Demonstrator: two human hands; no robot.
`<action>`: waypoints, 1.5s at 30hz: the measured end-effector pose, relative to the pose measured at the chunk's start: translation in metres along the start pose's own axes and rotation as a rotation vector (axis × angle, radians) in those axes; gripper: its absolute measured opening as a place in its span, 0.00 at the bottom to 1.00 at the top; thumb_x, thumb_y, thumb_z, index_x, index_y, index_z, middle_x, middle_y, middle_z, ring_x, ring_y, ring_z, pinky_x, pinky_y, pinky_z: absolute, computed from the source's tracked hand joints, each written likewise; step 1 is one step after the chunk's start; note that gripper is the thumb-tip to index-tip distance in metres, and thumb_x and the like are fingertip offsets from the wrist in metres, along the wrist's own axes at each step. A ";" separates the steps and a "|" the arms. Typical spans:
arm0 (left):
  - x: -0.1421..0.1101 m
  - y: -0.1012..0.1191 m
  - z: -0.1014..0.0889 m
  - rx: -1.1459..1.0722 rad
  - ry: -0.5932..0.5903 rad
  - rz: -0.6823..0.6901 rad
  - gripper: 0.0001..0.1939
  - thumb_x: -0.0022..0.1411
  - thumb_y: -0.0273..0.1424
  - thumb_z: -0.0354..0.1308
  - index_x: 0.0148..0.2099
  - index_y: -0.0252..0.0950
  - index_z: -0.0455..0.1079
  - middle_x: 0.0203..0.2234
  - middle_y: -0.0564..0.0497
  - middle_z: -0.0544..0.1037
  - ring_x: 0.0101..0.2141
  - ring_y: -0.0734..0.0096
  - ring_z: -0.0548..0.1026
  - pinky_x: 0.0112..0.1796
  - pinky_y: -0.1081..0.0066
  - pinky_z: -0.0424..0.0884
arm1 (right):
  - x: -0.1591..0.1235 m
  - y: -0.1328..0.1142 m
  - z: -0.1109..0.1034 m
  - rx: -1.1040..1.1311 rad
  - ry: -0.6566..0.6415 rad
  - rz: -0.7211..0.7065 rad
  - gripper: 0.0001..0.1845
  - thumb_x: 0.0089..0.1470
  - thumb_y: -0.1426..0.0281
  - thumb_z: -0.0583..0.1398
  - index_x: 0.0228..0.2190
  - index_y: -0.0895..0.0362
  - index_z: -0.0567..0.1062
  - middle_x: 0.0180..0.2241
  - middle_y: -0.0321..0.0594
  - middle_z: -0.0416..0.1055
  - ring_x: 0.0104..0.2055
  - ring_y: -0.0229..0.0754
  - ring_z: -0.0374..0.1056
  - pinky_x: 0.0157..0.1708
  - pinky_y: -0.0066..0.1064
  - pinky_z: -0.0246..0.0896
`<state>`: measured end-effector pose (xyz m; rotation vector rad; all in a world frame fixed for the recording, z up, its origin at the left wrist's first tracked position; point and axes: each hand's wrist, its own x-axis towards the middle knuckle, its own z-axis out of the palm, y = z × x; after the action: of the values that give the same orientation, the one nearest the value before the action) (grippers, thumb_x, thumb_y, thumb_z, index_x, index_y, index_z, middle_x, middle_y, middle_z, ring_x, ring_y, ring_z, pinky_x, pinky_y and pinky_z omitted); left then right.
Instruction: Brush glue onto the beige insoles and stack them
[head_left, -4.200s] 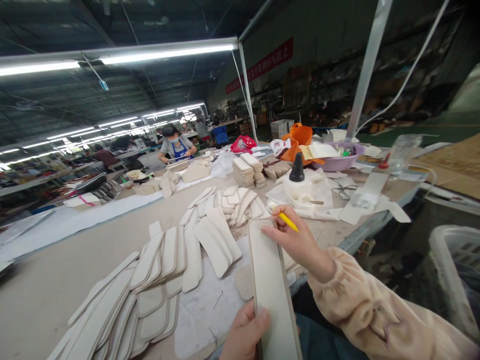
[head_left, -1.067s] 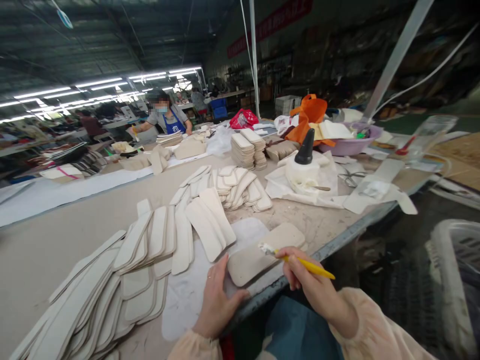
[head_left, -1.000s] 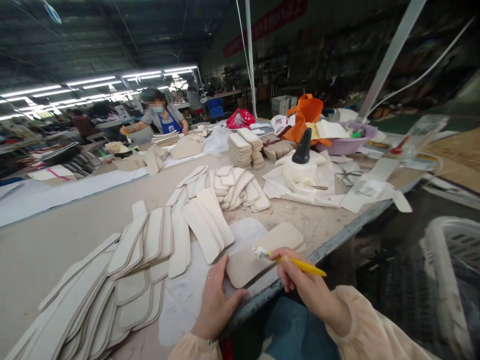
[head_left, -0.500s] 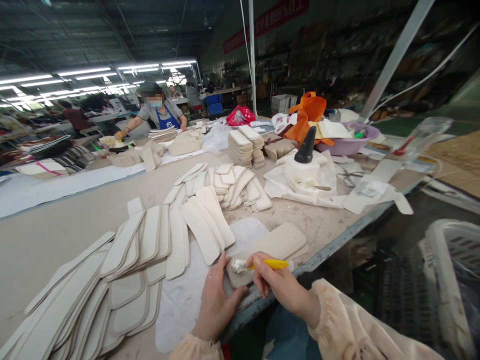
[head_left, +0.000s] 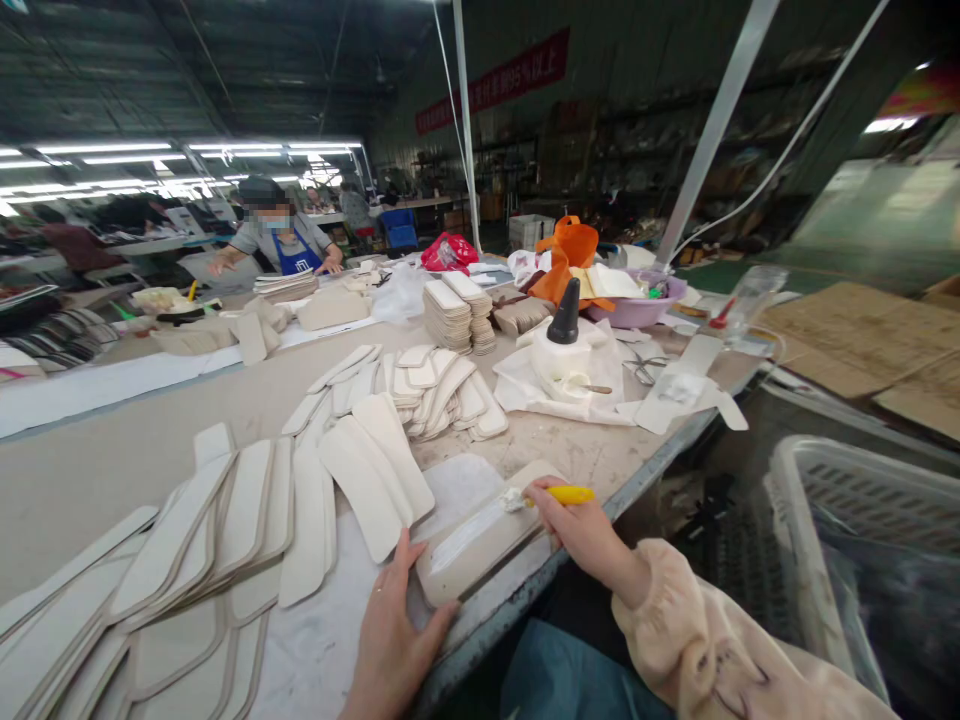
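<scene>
A long beige panel (head_left: 480, 550) with rounded corners lies near the table's front edge, a wet white streak along its upper face. My left hand (head_left: 399, 625) rests at its near left end, thumb and forefinger spread around the corner. In my right hand (head_left: 576, 530) is a brush with a yellow handle (head_left: 574, 495). Its bristles, loaded with white paste, touch the panel toward its far end. Beneath the panel is a white sheet (head_left: 330, 610). Just left of it, several cream panels (head_left: 375, 460) lie fanned out in overlapping rows.
A white tub (head_left: 559, 355) with a black cone on top stands on plastic farther back. Scissors (head_left: 643, 368) and a purple basin (head_left: 637, 310) are to its right. A white plastic basket (head_left: 799, 520) stands beyond the table edge. Across the table works another person (head_left: 285, 240).
The brush has swept from the panel's near end toward its far end, leaving a white streak. My left hand stays by the near end. The view has turned right.
</scene>
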<state>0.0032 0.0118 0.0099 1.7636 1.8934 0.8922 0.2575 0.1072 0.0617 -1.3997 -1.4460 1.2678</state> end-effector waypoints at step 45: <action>-0.001 0.005 -0.002 0.116 -0.031 0.027 0.42 0.57 0.41 0.57 0.68 0.35 0.43 0.58 0.39 0.67 0.56 0.53 0.67 0.55 0.52 0.64 | 0.021 -0.001 -0.068 -0.245 0.057 0.014 0.15 0.55 0.58 0.53 0.28 0.55 0.71 0.14 0.27 0.56 0.16 0.34 0.56 0.18 0.26 0.54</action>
<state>0.0052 0.0102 0.0144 1.8631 1.9407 0.7743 0.3203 0.1386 0.0759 -1.5948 -1.5964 1.0773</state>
